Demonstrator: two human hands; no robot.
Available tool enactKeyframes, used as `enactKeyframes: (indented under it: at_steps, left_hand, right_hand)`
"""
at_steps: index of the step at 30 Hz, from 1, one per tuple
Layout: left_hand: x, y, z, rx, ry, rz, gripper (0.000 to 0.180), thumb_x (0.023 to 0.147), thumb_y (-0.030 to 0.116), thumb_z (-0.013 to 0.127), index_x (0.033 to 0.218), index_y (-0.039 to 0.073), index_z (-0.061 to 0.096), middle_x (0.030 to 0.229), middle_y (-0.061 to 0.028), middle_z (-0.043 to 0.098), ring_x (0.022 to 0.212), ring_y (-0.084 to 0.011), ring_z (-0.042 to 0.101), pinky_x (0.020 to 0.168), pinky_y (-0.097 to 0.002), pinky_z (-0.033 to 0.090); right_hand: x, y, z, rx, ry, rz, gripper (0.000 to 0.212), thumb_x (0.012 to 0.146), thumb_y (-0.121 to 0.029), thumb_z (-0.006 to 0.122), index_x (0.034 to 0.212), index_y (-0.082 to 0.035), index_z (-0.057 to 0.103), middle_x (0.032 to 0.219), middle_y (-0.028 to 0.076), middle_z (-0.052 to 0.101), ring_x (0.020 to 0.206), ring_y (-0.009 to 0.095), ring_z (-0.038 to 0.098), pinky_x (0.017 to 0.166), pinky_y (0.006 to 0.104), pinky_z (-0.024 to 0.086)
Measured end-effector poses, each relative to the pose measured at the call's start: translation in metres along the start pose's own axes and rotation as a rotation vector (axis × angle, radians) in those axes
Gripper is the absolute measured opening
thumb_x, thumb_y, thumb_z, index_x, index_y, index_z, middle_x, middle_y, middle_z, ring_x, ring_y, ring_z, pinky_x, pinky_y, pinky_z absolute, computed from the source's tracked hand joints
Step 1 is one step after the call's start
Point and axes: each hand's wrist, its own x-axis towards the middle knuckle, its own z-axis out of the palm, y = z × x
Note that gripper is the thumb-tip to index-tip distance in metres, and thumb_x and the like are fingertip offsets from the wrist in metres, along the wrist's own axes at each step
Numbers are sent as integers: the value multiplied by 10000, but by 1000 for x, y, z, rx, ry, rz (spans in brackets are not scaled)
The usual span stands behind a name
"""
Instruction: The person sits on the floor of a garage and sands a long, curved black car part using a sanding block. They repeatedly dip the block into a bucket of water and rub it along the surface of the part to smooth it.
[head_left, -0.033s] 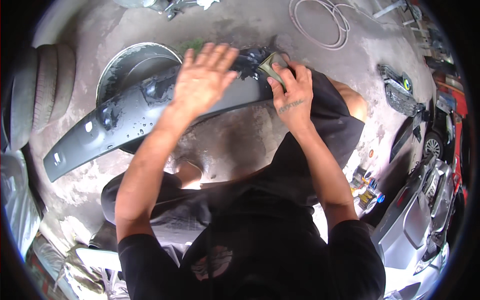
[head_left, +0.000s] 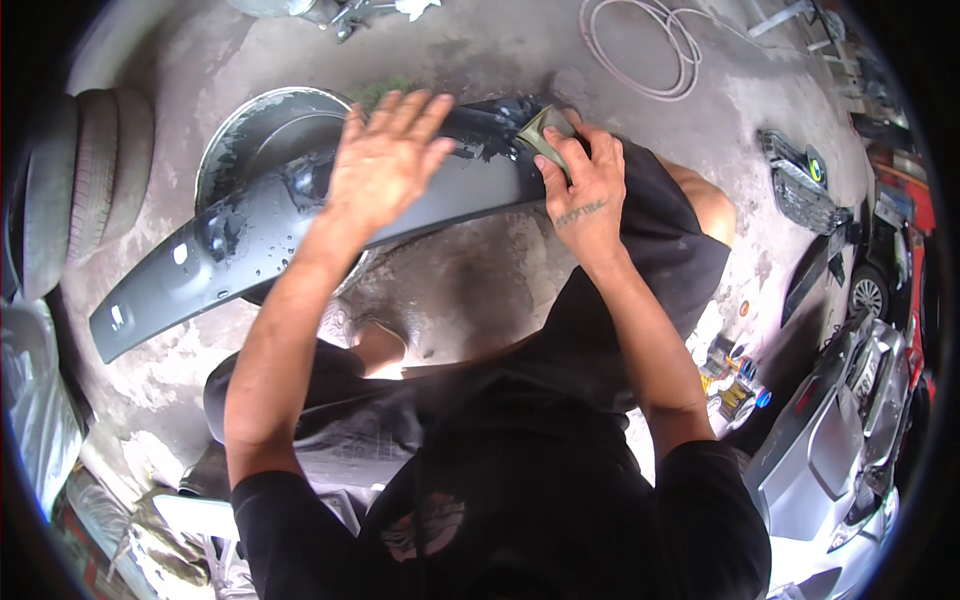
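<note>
Your two bare hands (head_left: 380, 175) (head_left: 585, 185) on either part of one long panel.
The long, curved, grey-and-black panel (head_left: 485, 185) lies in front of you, across a round grey tub with a pale rim (head_left: 235, 150). Your left hand is palm down over the panel's middle, fingers spread (whether it touches, I cannot tell). At the panel's right end, your right hand pinches a folded olive-green sheet (head_left: 540, 128) between thumb and fingers. Water drops dot the panel's left half. Beyond the panel's right end lies a coiled pale hose (head_left: 665, 98); left of the panel stand dark rubber tyres (head_left: 92, 175).
</note>
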Motion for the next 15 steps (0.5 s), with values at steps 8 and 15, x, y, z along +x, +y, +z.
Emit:
enactKeyframes:
  at_steps: [8, 15]
  left_hand:
    - [-99, -130, -36, -55, 128, -318, 464, 1095, 425, 591, 1370, 72, 716, 1389, -231, 675, 1356, -406, 607, 1102, -507, 484]
    - [-116, -182, -45, -151, -44, -480, 570, 1132, 516, 454, 1057, 45, 766, 1018, -265, 742, 1037, -487, 684, 919, -570, 516]
  right_hand:
    - [5, 3, -1, -10, -10, -52, 380, 842, -114, 844, 1213, -108, 762, 1242, 189, 649, 1127, 396, 620, 933, 497, 505]
    - [11, 2, -4, 7, -41, -41, 357, 883, -115, 818, 1234, -97, 749, 1242, 165, 665, 1096, 391, 629, 946, 486, 525]
